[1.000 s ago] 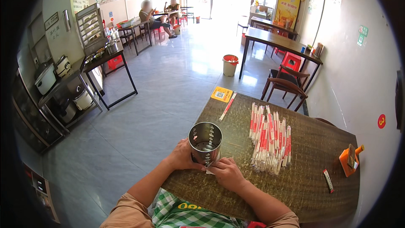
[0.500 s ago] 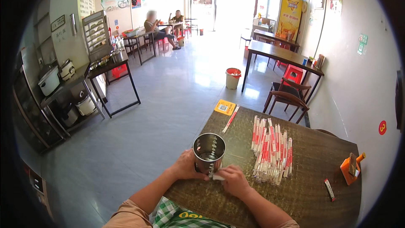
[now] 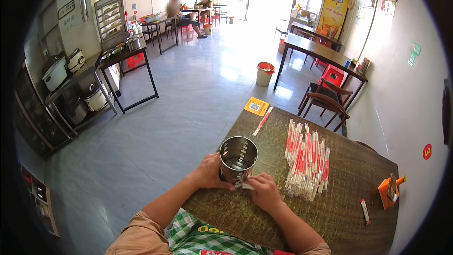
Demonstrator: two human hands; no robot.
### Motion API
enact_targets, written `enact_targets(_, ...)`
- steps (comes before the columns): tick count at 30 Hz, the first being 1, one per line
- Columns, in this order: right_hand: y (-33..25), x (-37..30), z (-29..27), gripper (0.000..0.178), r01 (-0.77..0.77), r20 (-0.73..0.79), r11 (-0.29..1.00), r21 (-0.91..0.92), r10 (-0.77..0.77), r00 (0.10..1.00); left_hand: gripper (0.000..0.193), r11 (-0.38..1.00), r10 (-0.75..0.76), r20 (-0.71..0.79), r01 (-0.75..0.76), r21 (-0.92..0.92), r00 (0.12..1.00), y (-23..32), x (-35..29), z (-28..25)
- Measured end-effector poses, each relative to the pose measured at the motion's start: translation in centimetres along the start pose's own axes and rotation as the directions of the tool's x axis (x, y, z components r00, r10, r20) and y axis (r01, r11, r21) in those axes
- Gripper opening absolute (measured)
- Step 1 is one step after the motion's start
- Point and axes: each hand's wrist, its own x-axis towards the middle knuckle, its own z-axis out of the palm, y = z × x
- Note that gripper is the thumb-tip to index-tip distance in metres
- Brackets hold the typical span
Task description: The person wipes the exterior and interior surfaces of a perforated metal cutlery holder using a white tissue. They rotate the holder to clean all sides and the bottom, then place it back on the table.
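A perforated steel utensil holder [image 3: 238, 156] stands at the table's near left edge, its round mouth facing up. My left hand [image 3: 211, 174] wraps round its left side, thumb across the lower front. In my right hand [image 3: 265, 190] a folded white tissue [image 3: 247, 186] is pinched against the holder's lower right side. To the right lies a pile of paper-wrapped chopsticks [image 3: 307, 160] with red and white sleeves. One more wrapped pair [image 3: 262, 121] lies alone farther back, beside a yellow code card [image 3: 256, 106].
The dark table [image 3: 344, 184] also bears an orange tissue box [image 3: 389, 192] and a small white-and-red packet [image 3: 364, 212] at the right. Beyond are a wooden chair [image 3: 325, 99], a bin [image 3: 265, 74] and other tables. Two people sit far back; cookers stand on the left bench [image 3: 78, 78].
The view has tilted and shifted slightly, so the room sits higher in it. Both hands stay at the holder, the tissue still against its lower right side.
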Motion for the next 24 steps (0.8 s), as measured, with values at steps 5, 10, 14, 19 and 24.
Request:
enact_targets(5,-0.8,0.1,0.2,0.04,0.039,0.03,0.999,-0.004,-0.039,0.999,0.114,1.0,-0.012,-0.009,0.012,-0.012,1.0,0.0,0.1,0.1)
enact_targets(10,0.2,0.0,-0.1,0.038,-0.032,-0.017,0.999,-0.004,0.032,0.999,0.114,1.0,0.003,-0.016,-0.003,-0.015,1.0,0.3,0.2,-0.1)
enact_targets(14,-0.8,-0.4,0.5,0.037,0.032,0.037,0.999,0.013,-0.032,0.999,0.114,0.999,-0.002,0.006,0.002,-0.043,1.0,-0.1,0.3,0.2)
enact_targets(19,0.8,0.2,-0.3,0.038,-0.068,-0.041,0.997,-0.021,0.067,0.997,0.113,0.999,-0.008,-0.01,0.008,-0.05,1.0,-0.8,0.0,0.6)
enact_targets(24,-1.5,0.0,0.0,0.038,0.013,0.016,0.999,-0.045,-0.012,1.0,0.112,0.999,0.025,-0.017,-0.025,-0.02,1.0,0.4,0.4,-0.1)
